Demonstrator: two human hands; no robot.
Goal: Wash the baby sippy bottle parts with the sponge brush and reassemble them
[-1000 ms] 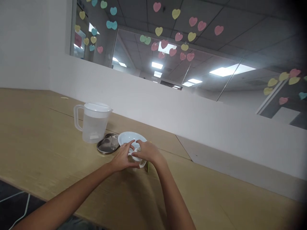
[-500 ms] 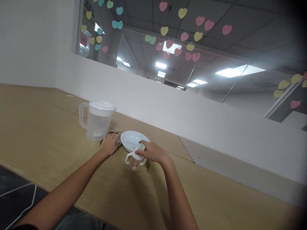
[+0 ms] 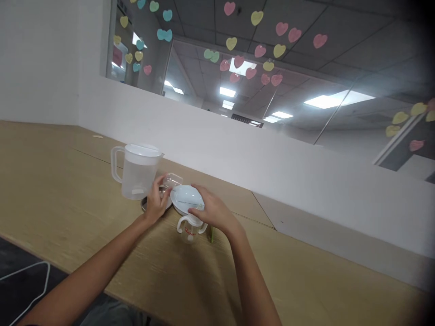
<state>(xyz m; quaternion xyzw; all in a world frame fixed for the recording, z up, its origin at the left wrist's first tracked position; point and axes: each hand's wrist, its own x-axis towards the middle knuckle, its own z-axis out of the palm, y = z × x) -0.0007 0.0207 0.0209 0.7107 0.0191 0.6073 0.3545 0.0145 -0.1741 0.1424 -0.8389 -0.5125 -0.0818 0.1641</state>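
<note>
My left hand point(image 3: 157, 201) is closed on a clear cap point(image 3: 172, 180), raised above a dark-rimmed round tray point(image 3: 144, 204). Beside it stands a baby bottle point(image 3: 189, 230) with two white handles and red lettering, upright on the table. My right hand point(image 3: 212, 209) is at the bottle's top, thumb and fingers spread apart in a curve. The bottle's teat is mostly hidden by that hand. Directly behind the bottle lies a white plate point(image 3: 183, 195). A thin green thing point(image 3: 212, 234) shows just right of the bottle, partly hidden.
A translucent lidded pitcher point(image 3: 137, 174) stands left of the tray, its handle to the left. The wooden table point(image 3: 84, 194) meets a white wall point(image 3: 210, 145) under a window with heart-shaped notes. A white cable point(image 3: 45, 280) hangs below the table's left front edge.
My left hand has lifted the clear cap off the tray, where it lay flat before. My right hand's fingers have spread from the teat and risen slightly.
</note>
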